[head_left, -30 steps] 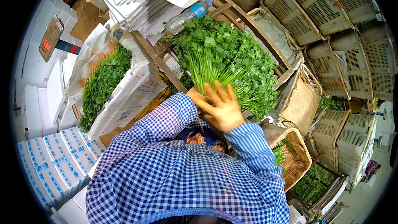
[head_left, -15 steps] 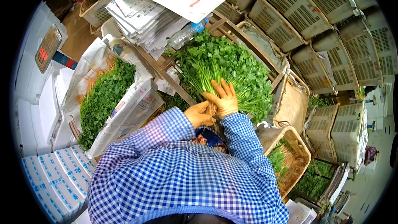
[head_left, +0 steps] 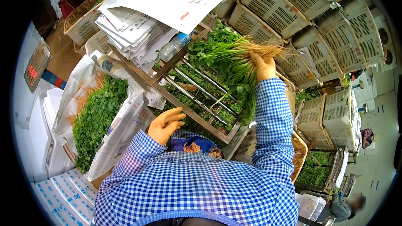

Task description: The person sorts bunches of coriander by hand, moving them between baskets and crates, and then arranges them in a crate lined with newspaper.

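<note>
My right hand (head_left: 264, 66), in a tan glove, is closed round a big bunch of coriander (head_left: 224, 52) near its orange roots. The roots point right and the leaves hang left and down over a brown-edged rack (head_left: 190, 119) with shiny metal bars. Empty, my left hand (head_left: 166, 125), gloved alike, hovers in front of the rack's near left edge with its fingers stretched loosely to the right. More greens show below the bars. Left of the rack stands a paper-lined box of coriander (head_left: 100, 115), its roots toward the far left side.
Newspaper sheets (head_left: 161, 2) are piled beyond the rack, with a plastic bottle (head_left: 171, 50) beside them. Stacked cream crates (head_left: 274, 8) wall off the right. A scale with a red display (head_left: 35, 67) stands left. Two other people are at the far left and lower right.
The coriander bunch has been lifted off the rack and turned, its roots now rightward in my right hand. The bars are uncovered. My left hand has let go and drawn back left.
</note>
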Action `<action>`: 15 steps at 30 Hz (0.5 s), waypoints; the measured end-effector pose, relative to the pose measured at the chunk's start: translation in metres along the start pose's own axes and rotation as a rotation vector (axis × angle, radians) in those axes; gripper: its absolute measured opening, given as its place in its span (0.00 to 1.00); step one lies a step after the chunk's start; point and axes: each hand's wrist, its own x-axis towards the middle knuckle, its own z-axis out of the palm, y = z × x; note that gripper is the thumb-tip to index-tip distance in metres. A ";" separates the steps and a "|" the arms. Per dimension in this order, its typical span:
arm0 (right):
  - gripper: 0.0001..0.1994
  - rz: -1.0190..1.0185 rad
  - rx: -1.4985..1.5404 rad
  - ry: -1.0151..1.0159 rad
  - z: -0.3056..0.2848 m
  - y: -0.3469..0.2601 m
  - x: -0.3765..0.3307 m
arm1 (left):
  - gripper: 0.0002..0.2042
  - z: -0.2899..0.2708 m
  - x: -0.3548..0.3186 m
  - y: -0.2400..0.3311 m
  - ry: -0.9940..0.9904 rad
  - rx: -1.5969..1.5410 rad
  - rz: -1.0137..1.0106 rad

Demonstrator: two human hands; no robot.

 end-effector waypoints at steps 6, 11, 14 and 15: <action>0.30 0.077 -0.034 -0.245 -0.029 -0.046 -0.029 | 0.34 0.000 0.012 0.079 0.311 0.729 1.067; 0.30 0.311 -0.281 -0.396 0.009 0.001 -0.021 | 0.43 0.016 0.086 0.091 0.139 1.279 0.555; 0.30 0.317 -0.305 -0.268 0.004 0.119 0.027 | 0.39 0.002 0.151 0.014 0.014 1.162 0.088; 0.31 0.288 -0.571 -0.235 -0.024 0.168 0.047 | 0.39 0.009 0.164 -0.011 -0.020 1.194 0.072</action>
